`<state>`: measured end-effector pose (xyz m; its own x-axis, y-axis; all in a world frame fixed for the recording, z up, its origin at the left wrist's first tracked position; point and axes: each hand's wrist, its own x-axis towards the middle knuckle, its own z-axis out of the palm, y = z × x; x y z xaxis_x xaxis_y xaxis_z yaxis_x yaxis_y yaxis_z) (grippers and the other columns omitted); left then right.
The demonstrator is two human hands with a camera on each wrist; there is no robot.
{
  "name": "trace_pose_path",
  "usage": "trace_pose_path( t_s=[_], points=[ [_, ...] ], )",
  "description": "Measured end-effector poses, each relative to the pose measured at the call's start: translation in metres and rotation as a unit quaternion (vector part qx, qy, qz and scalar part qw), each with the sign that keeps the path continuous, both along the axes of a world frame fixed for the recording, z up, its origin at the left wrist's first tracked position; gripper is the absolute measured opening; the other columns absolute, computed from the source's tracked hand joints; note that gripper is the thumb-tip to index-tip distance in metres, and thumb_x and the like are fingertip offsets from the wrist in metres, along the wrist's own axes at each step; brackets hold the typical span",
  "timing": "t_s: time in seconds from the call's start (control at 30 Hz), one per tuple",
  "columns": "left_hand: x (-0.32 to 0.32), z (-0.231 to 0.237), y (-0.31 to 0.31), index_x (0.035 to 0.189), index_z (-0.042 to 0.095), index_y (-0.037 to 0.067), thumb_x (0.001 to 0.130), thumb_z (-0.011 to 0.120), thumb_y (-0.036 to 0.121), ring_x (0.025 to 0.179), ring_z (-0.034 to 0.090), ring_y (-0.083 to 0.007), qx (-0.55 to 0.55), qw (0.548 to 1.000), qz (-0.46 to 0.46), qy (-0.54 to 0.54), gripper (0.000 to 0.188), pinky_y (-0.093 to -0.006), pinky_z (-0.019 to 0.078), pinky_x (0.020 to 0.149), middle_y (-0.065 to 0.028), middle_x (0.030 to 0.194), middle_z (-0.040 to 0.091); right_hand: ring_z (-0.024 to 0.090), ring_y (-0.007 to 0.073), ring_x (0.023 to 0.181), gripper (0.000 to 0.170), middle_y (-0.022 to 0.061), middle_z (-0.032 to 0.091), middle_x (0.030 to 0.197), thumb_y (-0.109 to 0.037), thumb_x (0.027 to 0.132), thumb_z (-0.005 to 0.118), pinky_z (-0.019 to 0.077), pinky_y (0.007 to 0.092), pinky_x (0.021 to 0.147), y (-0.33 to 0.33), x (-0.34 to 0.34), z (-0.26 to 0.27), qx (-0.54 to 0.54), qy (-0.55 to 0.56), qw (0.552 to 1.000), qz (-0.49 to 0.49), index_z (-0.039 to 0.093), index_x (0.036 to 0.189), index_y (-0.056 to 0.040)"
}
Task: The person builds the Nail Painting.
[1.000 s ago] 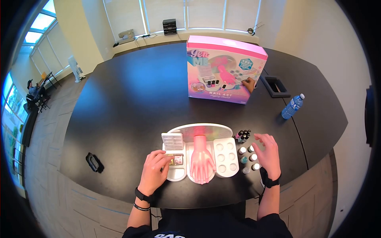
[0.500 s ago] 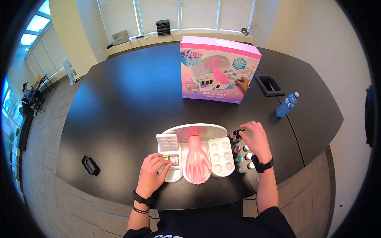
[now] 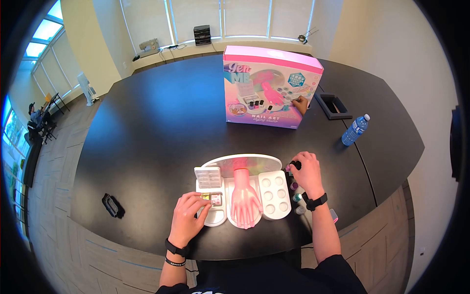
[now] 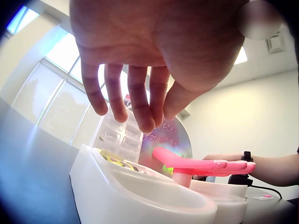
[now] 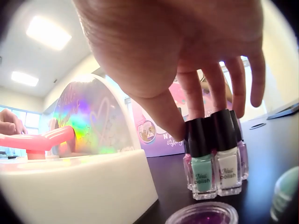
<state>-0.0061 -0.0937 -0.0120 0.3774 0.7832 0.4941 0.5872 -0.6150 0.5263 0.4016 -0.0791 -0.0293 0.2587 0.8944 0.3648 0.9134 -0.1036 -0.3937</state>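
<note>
My left hand (image 3: 187, 215) hovers at the left side of a white nail art station (image 3: 220, 219), its fingers pointing down over a compartment holding small yellow and pink patterned pieces (image 3: 216, 199). Nothing shows between those fingers in the left wrist view. At the right, my right hand (image 3: 308, 174) grips a cluster of nail polish bottles (image 5: 202, 172) by their black caps, thumb on the near left cap and fingers behind. Teal and white bottles face the right wrist camera. A pink model hand (image 3: 245, 198) lies palm down at the station's middle, before a curved mirror (image 5: 93, 114).
A six-well white palette (image 3: 275, 215) forms the station's right side. Small jars (image 3: 297, 197) stand beside it, partly under my right arm. Farther back are the pink box (image 3: 269, 83), a water bottle (image 3: 356, 131) and a dark table insert (image 3: 334, 106). A black object (image 3: 112, 206) lies at left.
My right hand has moved left and slightly forward from over the jars to the nail polish bottles, and its fingers have closed round the caps. The left hand stays over the compartment.
</note>
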Motion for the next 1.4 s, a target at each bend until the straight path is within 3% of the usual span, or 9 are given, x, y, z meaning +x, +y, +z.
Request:
trace_pose_path(
  t_s=[0.27, 0.57, 0.73, 0.87, 1.23, 1.27, 1.4],
  points=[
    [0.001, 0.003, 0.000, 0.099, 0.080, 0.004, 0.090, 0.082, 0.005, 0.115, 0.071, -0.0333, 0.000, 1.000, 0.000, 0.002, 0.009, -0.0450, 0.0570, 0.098, -0.0089, 0.099, 0.078, 0.063, 0.0358, 0.120, 0.018, 0.0102, 0.073, 0.118, -0.013, 0.087, 0.084, 0.0508, 0.0485, 0.104, -0.001, -0.002, 0.001, 0.028, 0.024, 0.999, 0.022, 0.078, 0.101, -0.0041],
    [0.009, 0.009, 0.000, 0.105, 0.081, 0.004, 0.089, 0.084, 0.004, 0.118, 0.070, -0.0337, 0.015, 1.000, -0.015, -0.013, 0.016, -0.0451, 0.0576, 0.099, -0.0092, 0.106, 0.078, 0.064, 0.0359, 0.122, 0.020, 0.0117, 0.074, 0.121, -0.013, 0.085, 0.087, 0.0520, 0.0488, 0.106, -0.023, -0.021, 0.043, 0.112, 0.035, 0.992, 0.048, 0.077, 0.098, -0.0022],
    [0.020, 0.022, -0.002, 0.109, 0.081, 0.005, 0.087, 0.086, 0.002, 0.120, 0.070, -0.0341, 0.004, 0.997, -0.053, -0.054, 0.023, -0.0453, 0.0581, 0.099, -0.0108, 0.112, 0.078, 0.067, 0.0353, 0.112, 0.020, 0.0116, 0.075, 0.113, -0.013, 0.084, 0.088, 0.0538, 0.0463, 0.098, -0.041, -0.039, 0.073, 0.145, 0.064, 0.983, 0.096, 0.076, 0.096, -0.0024],
    [0.030, 0.028, -0.004, 0.112, 0.081, 0.005, 0.086, 0.088, 0.002, 0.118, 0.071, -0.0335, 0.000, 0.996, -0.074, -0.059, 0.027, -0.0448, 0.0585, 0.099, -0.0111, 0.114, 0.079, 0.069, 0.0342, 0.095, 0.020, 0.0103, 0.075, 0.097, -0.015, 0.086, 0.089, 0.0536, 0.0448, 0.091, -0.056, -0.059, 0.095, 0.128, 0.070, 0.979, 0.142, 0.075, 0.093, -0.0032],
    [0.058, 0.037, -0.009, 0.129, 0.075, 0.004, 0.087, 0.090, 0.008, 0.115, 0.072, -0.0342, -0.030, 0.983, -0.160, -0.084, 0.045, -0.0443, 0.0589, 0.100, -0.0131, 0.121, 0.078, 0.069, 0.0309, 0.091, 0.021, 0.0070, 0.071, 0.089, -0.018, 0.086, 0.090, 0.0541, 0.0456, 0.093, -0.067, -0.104, 0.083, 0.115, 0.084, 0.944, 0.297, 0.076, 0.098, -0.0074],
    [0.059, 0.036, -0.010, 0.129, 0.075, 0.004, 0.087, 0.090, 0.008, 0.115, 0.072, -0.0342, -0.030, 0.983, -0.160, -0.084, 0.045, -0.0443, 0.0589, 0.100, -0.0131, 0.121, 0.078, 0.071, 0.0308, 0.092, 0.022, 0.0062, 0.076, 0.091, -0.018, 0.084, 0.093, 0.0555, 0.0447, 0.099, -0.068, -0.107, 0.086, 0.090, 0.090, 0.947, 0.294, 0.079, 0.098, -0.0077],
    [0.061, 0.036, -0.011, 0.128, 0.073, 0.002, 0.087, 0.090, 0.007, 0.112, 0.072, -0.0337, -0.031, 0.982, -0.169, -0.081, 0.045, -0.0437, 0.0590, 0.099, -0.0130, 0.118, 0.077, 0.068, 0.0310, 0.090, 0.022, 0.0074, 0.070, 0.089, -0.020, 0.087, 0.089, 0.0541, 0.0455, 0.092, -0.067, -0.114, 0.076, 0.082, 0.105, 0.933, 0.333, 0.076, 0.100, -0.0068]
  ],
)
